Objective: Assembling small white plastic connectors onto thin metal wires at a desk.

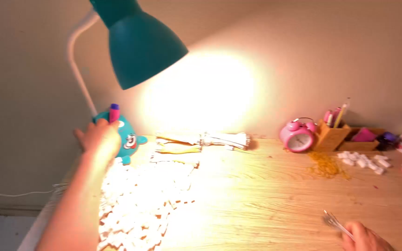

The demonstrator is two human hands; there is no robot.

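My left hand (99,138) reaches up to the base of the desk lamp (125,134), a teal cartoon-shaped base with a purple knob on top; my fingers are spread loosely and rest against its left side, not clenched around it. My right hand (364,238) sits at the bottom edge of the view, well to the right of the lamp, closed on a thin metal tool (336,222) whose tip points up and left; I cannot tell whether it is tweezers or something else.

Just below and to the right of the lamp base lies a wide spread of small white pieces (140,204), too many and too overexposed to count. Just right of the base are two bundles: one of white strips (224,139) and one of yellow strips (178,148).

The lamp's teal shade (140,44) hangs above the base on one white neck. Far right of the lamp on the wooden desk (266,200) stand one pink alarm clock (298,135), one wooden organiser (345,137) holding pens, a scatter of yellow rubber bands (326,165) and a cluster of roughly ten small white blocks (364,161).
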